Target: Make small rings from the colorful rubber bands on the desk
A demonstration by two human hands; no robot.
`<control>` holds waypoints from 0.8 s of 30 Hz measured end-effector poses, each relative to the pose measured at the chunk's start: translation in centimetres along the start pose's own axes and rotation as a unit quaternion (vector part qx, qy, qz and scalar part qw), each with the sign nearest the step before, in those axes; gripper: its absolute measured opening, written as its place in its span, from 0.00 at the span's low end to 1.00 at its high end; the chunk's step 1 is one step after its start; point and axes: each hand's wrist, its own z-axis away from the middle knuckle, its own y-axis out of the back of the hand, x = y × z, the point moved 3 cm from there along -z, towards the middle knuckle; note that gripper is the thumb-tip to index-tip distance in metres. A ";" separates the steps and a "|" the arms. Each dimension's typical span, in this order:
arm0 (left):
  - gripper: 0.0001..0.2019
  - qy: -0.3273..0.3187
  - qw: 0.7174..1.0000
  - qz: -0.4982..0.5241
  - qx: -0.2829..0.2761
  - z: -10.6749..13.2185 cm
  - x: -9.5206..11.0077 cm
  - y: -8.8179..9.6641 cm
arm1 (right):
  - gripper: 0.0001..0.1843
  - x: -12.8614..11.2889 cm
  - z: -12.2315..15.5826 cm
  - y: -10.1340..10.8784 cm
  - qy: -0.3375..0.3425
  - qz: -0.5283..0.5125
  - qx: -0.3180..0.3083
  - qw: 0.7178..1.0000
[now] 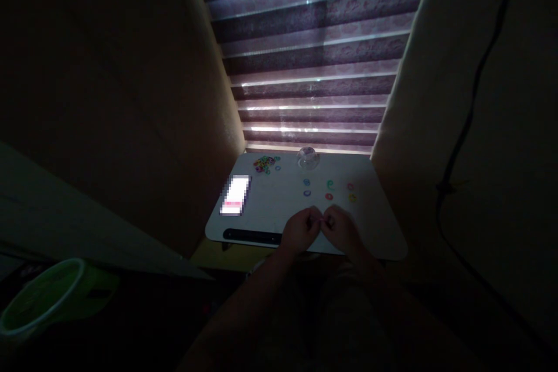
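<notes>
My left hand (302, 229) and my right hand (340, 228) meet over the front of the white table (279, 209). Both are closed in a pinch, with a small pink band (322, 220) between their fingertips; dim light hides its exact shape. Just beyond my hands lie several small coloured rings that look like elastic bands: a blue one (307, 182), a purple one (307, 193), a green one (330, 185), a red one (329, 196), another red one (350, 186) and a yellow one (353, 197).
A heap of mixed coloured bands (264, 164) lies at the back left, and a clear round container (307, 158) at the back. A phone with a bright screen (236, 195) lies left, above a black slot (253, 236). Blinds (309, 58) hang behind; a green basket (56, 296) stands lower left.
</notes>
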 end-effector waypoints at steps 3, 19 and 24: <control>0.05 0.003 1.000 0.000 0.004 0.0 0.0 0.0 | 0.08 0.0 0.0 0.0 -0.002 -0.001 0.001 1.000; 0.05 -0.028 0.999 0.014 0.007 0.1 0.0 0.0 | 0.08 0.0 0.1 0.0 -0.002 -0.005 0.006 1.000; 0.06 -0.030 0.999 0.012 0.004 0.1 -0.2 -0.1 | 0.08 0.0 0.1 0.0 -0.013 -0.006 -0.003 1.000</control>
